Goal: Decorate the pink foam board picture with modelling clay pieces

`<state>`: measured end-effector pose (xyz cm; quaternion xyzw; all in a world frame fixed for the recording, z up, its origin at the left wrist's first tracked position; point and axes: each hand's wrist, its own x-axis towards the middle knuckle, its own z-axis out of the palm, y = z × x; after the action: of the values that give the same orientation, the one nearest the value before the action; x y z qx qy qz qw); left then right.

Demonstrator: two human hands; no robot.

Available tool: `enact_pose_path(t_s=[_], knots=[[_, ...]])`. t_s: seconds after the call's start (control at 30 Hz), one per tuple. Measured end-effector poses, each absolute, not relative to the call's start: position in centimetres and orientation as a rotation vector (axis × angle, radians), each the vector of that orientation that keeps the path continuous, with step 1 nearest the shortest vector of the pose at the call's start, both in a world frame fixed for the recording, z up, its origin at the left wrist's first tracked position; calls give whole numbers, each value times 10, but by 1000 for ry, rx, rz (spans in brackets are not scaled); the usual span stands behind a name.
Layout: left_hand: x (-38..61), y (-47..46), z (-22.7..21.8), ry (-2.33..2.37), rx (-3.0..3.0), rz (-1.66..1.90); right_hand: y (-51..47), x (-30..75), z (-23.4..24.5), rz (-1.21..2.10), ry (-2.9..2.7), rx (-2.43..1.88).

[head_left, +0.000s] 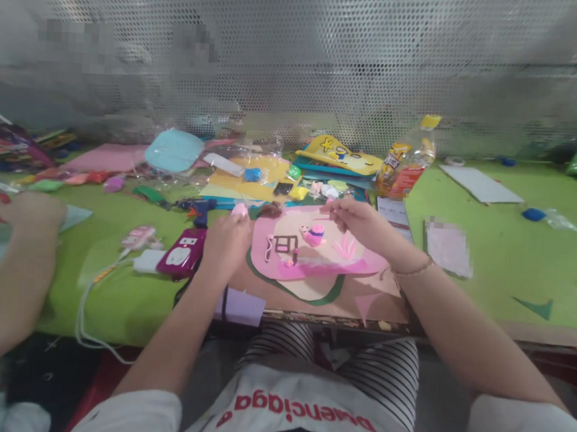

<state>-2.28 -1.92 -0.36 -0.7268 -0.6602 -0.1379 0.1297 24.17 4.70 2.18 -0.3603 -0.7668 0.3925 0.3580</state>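
Note:
My left hand (pixel 226 238) is closed round a small pink lump of clay (pixel 240 209), just left of a pink craft board (pixel 364 263). The board carries a cream oval, a pink clay figure with a blue band (pixel 313 235) and a small dark outline shape (pixel 283 245). My right hand (pixel 354 219) rests at the board's upper right edge, its fingers pinched together on something I cannot make out.
The green table (pixel 491 254) holds a juice bottle (pixel 407 159), a blue glue gun (pixel 200 207), a magenta phone (pixel 184 252), a white charger (pixel 147 261), clay bits and coloured sheets. Another person's arm (pixel 17 251) with red-handled scissors lies far left. A perforated metal screen (pixel 328 49) stands behind.

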Motion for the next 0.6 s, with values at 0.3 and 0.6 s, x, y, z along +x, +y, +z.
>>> enact_pose_path(t_s=[0.3, 0.6], knots=[[-3, -45, -15, -1922, -2242, -405, 2, 242, 39, 713, -2152, -1008], [-22, -35, -34, -2062, -2158, -140, -77, 239, 0, 519, -2195, -908]])
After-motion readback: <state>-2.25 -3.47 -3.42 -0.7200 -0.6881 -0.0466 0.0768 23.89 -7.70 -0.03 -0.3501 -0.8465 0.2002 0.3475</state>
